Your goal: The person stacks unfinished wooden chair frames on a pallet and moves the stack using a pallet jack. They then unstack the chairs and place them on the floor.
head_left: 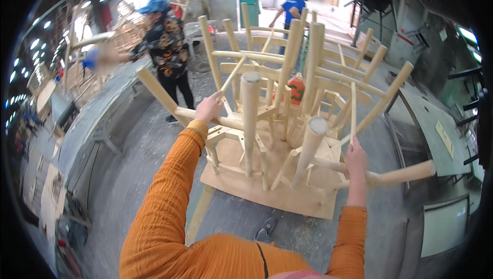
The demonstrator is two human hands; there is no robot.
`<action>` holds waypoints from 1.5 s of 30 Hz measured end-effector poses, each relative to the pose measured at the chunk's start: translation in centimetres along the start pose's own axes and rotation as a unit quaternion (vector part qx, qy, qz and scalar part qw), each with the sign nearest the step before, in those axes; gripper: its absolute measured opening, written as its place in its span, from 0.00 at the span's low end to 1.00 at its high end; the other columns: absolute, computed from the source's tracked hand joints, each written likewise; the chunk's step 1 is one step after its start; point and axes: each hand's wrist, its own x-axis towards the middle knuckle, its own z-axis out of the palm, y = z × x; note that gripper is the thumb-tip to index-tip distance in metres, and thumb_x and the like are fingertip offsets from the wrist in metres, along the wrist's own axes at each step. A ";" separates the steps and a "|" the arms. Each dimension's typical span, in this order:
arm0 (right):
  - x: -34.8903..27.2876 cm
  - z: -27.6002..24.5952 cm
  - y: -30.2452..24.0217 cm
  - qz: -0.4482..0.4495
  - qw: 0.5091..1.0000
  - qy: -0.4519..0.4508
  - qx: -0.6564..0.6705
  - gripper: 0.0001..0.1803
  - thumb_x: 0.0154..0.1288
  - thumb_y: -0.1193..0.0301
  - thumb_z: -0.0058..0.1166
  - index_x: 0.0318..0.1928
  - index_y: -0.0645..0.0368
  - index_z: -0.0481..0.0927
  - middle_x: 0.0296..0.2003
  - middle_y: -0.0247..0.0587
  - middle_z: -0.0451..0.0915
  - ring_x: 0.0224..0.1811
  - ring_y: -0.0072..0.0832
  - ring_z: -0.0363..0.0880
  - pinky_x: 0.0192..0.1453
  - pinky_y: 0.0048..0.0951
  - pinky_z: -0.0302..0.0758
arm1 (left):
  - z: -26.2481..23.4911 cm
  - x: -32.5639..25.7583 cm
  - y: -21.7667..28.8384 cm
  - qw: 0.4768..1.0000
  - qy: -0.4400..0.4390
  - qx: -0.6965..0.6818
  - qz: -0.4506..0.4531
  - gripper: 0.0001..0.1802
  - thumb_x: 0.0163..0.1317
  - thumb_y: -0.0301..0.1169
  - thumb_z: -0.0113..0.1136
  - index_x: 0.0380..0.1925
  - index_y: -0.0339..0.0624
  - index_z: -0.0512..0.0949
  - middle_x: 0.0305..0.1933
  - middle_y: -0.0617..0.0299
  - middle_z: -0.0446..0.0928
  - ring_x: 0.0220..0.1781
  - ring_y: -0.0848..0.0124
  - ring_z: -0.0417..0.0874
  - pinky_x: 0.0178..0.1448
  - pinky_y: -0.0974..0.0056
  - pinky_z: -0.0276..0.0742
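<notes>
Head view: both hands are working an upturned bare-wood chair frame (pixel 267 145), legs pointing up, sitting on a plywood sheet (pixel 267 197) on the concrete floor. Left hand (pixel 209 108) is closing its grip around the frame's left rail, where a thin stick (pixel 233 73) crosses it. Right hand (pixel 356 155) is gripping the frame's right side, fingers wrapped where a thin upright rod (pixel 353 109) meets the thick leg (pixel 395 175) that is sticking out right. More upturned frames (pixel 308 63) are stacked just behind this frame. A person in a patterned top (pixel 167 48) is standing left of and behind the stack, another in blue (pixel 292 9) far behind it. Looks like the steadying/positioning step; next move likely needs both grips staying tight and even so the frame doesn't twist or snag the stack behind.
</notes>
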 end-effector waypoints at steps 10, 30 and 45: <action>20.8 5.9 -1.9 0.031 0.999 0.003 0.015 0.25 0.64 0.62 0.42 0.63 0.41 0.66 0.37 0.55 0.80 0.42 0.51 0.78 0.46 0.49 0.74 | 7.7 20.9 6.6 0.999 0.014 0.035 0.026 0.28 0.58 0.42 0.49 0.61 0.59 0.66 0.45 0.46 0.79 0.48 0.50 0.79 0.53 0.51 0.73; 70.6 21.8 -6.6 0.015 0.999 0.024 0.021 0.27 0.60 0.62 0.49 0.62 0.36 0.67 0.37 0.49 0.81 0.41 0.47 0.78 0.47 0.45 0.74 | 22.5 66.9 22.0 0.993 -0.050 0.096 0.046 0.36 0.57 0.45 0.49 0.63 0.45 0.53 0.44 0.42 0.78 0.47 0.48 0.79 0.52 0.50 0.73; 108.0 34.9 -15.9 0.084 0.995 -0.037 0.031 0.27 0.63 0.60 0.44 0.64 0.32 0.62 0.42 0.48 0.80 0.46 0.46 0.78 0.52 0.44 0.73 | 32.0 105.2 30.3 0.996 -0.032 0.068 0.052 0.31 0.57 0.42 0.51 0.60 0.45 0.57 0.40 0.41 0.78 0.44 0.46 0.79 0.48 0.48 0.74</action>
